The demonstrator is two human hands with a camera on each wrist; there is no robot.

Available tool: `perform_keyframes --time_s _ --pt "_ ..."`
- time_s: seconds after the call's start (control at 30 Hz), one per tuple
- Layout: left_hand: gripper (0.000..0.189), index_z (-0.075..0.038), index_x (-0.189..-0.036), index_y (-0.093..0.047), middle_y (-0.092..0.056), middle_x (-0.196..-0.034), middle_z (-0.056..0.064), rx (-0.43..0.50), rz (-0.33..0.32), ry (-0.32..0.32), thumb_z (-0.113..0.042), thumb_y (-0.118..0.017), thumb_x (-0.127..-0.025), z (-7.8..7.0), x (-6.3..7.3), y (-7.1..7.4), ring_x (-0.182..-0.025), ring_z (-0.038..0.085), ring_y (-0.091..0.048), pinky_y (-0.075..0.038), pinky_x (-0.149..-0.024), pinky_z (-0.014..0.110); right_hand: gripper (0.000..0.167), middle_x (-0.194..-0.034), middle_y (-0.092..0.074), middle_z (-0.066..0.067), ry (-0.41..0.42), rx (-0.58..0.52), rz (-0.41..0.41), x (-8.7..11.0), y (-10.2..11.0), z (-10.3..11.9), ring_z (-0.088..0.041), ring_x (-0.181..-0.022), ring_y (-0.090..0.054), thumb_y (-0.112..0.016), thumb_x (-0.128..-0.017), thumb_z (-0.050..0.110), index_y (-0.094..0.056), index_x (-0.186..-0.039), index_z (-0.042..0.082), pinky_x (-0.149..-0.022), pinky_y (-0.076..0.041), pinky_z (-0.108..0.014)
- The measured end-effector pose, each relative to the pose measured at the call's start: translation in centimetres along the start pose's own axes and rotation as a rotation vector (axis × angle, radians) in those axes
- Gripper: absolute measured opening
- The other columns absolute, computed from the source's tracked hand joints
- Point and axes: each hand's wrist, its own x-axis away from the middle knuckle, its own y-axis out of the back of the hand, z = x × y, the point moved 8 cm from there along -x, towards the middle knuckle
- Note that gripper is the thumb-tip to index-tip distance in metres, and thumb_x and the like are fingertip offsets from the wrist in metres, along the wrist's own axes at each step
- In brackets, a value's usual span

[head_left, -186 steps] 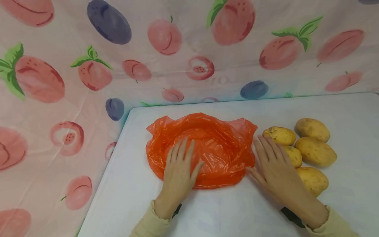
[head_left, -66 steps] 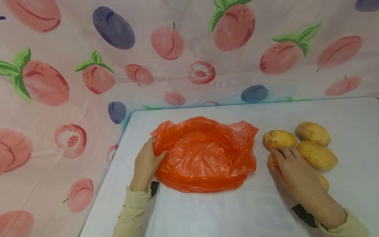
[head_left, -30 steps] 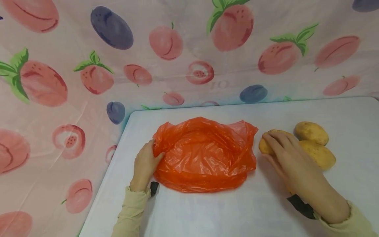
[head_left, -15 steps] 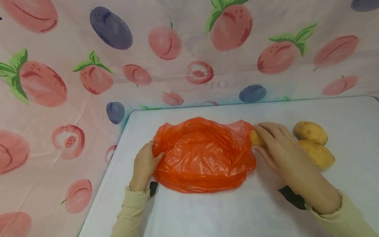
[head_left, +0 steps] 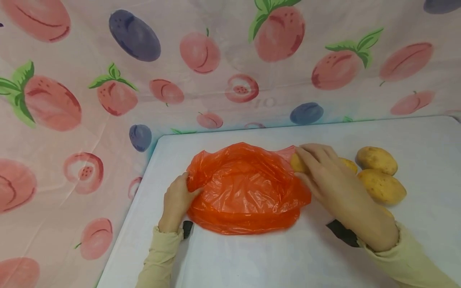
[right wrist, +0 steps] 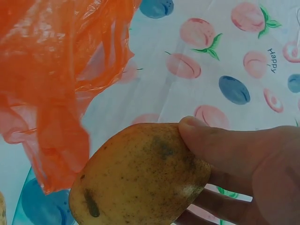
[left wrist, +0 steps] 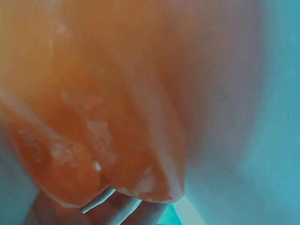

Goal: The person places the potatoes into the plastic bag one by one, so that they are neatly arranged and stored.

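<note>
A crumpled orange-red plastic bag (head_left: 245,192) lies with its mouth spread wide on the white table. At its left edge my left hand (head_left: 176,202) grips the film, thumb on the inner side. In the left wrist view the bag's film (left wrist: 117,122) fills most of the picture, and fingers (left wrist: 122,208) show along the bottom. My right hand (head_left: 335,188) holds a potato (right wrist: 140,178) at the bag's upper right rim. Its thumb (right wrist: 206,133) lies on top, other fingers underneath. In the head view, only the front end of that potato shows past the fingers.
Several more potatoes lie right of the bag: one at the back (head_left: 377,160), a large one (head_left: 381,186), and others partly hidden by my right hand and forearm. A fruit-patterned sheet (head_left: 230,60) hangs behind and left of the table (head_left: 252,260).
From lying flat over the bag, my left hand has gone to its left edge. My right hand has picked up a potato and carried it left to the bag's rim.
</note>
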Motion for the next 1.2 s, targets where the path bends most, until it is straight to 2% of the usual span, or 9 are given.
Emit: perform_keyframes --time_s 0.3,0.73,0.97,1.2 --pt "0.064 -0.001 -0.135 -0.053 -0.066 -0.119 0.018 -0.067 -0.005 0.002 -0.028 -0.081 -0.083 -0.1 -0.1 -0.2 -0.099 0.033 -0.062 -0.055 -0.089 0.05 0.055 -0.133 -0.052 -0.019 0.009 0.006 0.04 -1.0 -0.6 0.8 -0.037 -0.128 -0.044 -0.074 -0.089 0.018 -0.053 -0.136 -0.002 -0.097 -0.049 -0.056" --pt "0.064 0.0 -0.134 -0.053 -0.066 -0.118 0.02 -0.078 -0.015 -0.001 -0.026 -0.081 -0.083 -0.2 0.0 -0.3 -0.099 0.034 -0.062 -0.055 -0.088 0.051 0.057 -0.137 -0.052 -0.017 0.008 -0.007 0.067 -2.1 -1.2 1.6 -0.035 -0.129 -0.046 -0.073 -0.09 0.022 -0.052 -0.139 0.001 -0.094 -0.052 -0.054" --pt "0.064 0.0 -0.134 -0.053 -0.066 -0.118 0.019 -0.078 -0.018 -0.004 -0.026 -0.082 -0.083 -0.1 0.0 -0.3 -0.099 0.034 -0.062 -0.055 -0.088 0.051 0.054 -0.135 -0.053 -0.018 0.063 -0.012 0.061 -3.0 -1.6 2.6 -0.035 -0.127 -0.047 -0.073 -0.091 0.02 -0.053 -0.136 -0.001 -0.091 -0.054 -0.053" --pt "0.063 0.0 -0.134 -0.053 -0.066 -0.118 0.019 -0.073 -0.011 0.001 -0.026 -0.081 -0.084 -0.2 0.0 -0.3 -0.099 0.034 -0.062 -0.055 -0.089 0.052 0.054 -0.134 -0.053 -0.017 0.075 -0.015 0.079 -3.8 -2.5 3.2 -0.034 -0.128 -0.047 -0.072 -0.092 0.022 -0.052 -0.137 0.0 -0.097 -0.051 -0.051"
